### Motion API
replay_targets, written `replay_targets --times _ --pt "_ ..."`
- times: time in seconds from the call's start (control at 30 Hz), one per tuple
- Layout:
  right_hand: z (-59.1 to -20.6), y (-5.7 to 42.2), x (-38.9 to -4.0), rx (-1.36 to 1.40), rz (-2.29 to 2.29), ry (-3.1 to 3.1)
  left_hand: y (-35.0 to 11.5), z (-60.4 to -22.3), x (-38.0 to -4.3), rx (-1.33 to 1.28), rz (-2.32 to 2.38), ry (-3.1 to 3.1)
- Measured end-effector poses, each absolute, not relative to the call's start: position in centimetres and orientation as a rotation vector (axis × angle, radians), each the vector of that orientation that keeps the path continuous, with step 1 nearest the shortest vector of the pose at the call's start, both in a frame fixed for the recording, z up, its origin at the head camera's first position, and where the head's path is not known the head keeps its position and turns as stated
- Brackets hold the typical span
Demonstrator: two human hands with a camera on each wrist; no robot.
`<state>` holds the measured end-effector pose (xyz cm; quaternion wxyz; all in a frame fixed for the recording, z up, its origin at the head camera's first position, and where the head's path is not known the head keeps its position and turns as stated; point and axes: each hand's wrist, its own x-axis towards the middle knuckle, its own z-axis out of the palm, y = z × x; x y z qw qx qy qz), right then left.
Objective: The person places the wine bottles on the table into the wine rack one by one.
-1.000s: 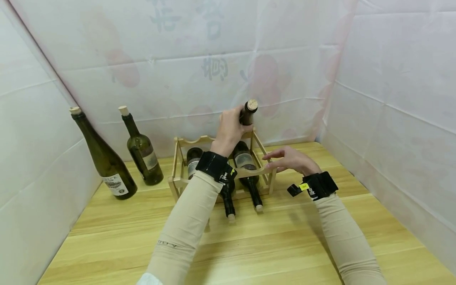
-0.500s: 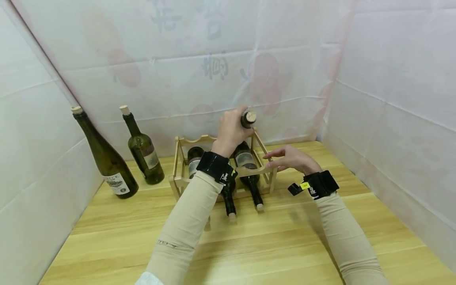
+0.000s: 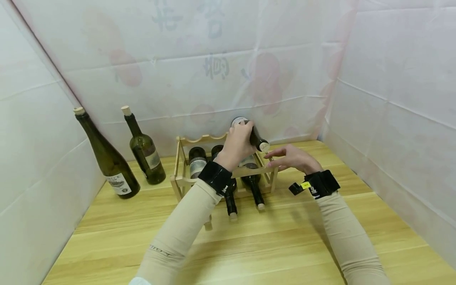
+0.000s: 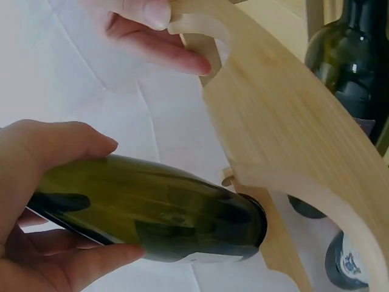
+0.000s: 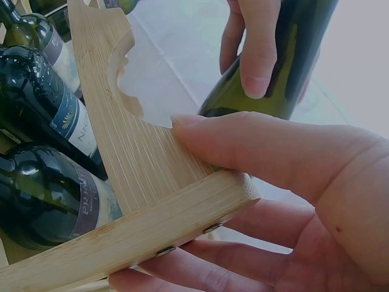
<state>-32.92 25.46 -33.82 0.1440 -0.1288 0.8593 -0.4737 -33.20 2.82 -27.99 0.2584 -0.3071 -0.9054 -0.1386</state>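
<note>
A green wine bottle with a cork in its neck is in my left hand, whose thumb and fingers curl round it. Its neck points down and toward me, while its base leans up over the back of the wooden wine rack. In the left wrist view the bottle's base end appears close to the rack's upper slat; whether they touch I cannot tell. With the thumb above and fingers below, my right hand grips the rack's front right corner. Three corked bottles lie in the lower tier, including a labelled bottle.
Left of the rack stand two corked bottles: a tall bottle and a shorter bottle. White sheeting hangs behind and at both sides of the wooden table.
My left hand has tipped the bottle from near upright toward lying, its cork swinging down and to the right and its base coming up behind. My right hand stays at the rack's corner.
</note>
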Motion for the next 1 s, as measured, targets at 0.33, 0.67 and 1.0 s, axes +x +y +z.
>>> replay_targets --times 0.33,0.67,1.0 --pt "-34.1 25.6 -33.0 -0.391 -1.359 2.498 2.7 -30.1 -33.3 -0.881 -0.256 -2.511" --pt "-34.0 25.6 -33.3 -0.393 -1.37 2.463 3.3 -31.4 -33.4 -0.881 -0.128 -2.591" --pt "-33.9 25.4 -33.1 -0.387 -1.361 2.464 4.2 -31.9 -33.1 -0.856 0.015 -2.654"
